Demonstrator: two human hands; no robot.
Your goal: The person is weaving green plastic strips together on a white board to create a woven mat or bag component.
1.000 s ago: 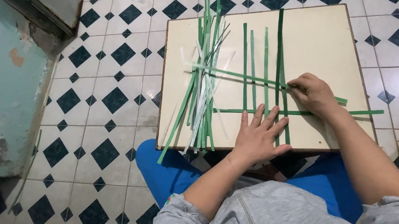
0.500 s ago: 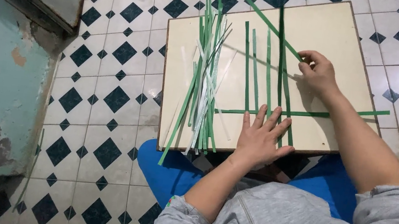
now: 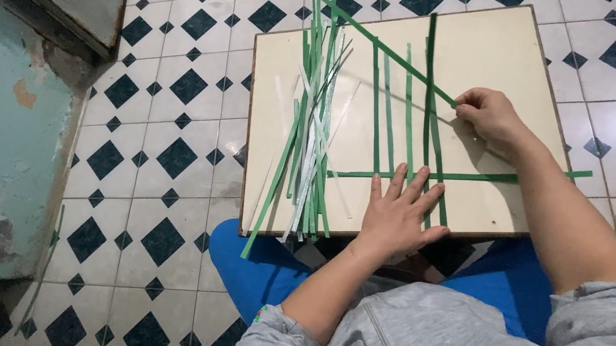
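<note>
The left hand (image 3: 399, 212) lies flat on the cream board (image 3: 508, 56), fingers spread wide, at about 6 o'clock of the board. It presses on the lower ends of the upright green strips (image 3: 392, 112), which stand side by side and run from 12 to 6 o'clock. The right hand (image 3: 490, 118) is at about 3 o'clock of the board, fingers closed narrow, pinching the end of a long diagonal green strip (image 3: 393, 53). This strip goes from the hand toward 10 o'clock, across the upright strips. One horizontal green strip (image 3: 480, 177) lies just above the left hand and passes under the right forearm toward 3 o'clock. A loose bundle of green and white strips (image 3: 314, 125) lies at 9 o'clock of the board, its ends hanging over the near edge. The board rests on the person's lap, above the tiled floor (image 3: 163, 150).
</note>
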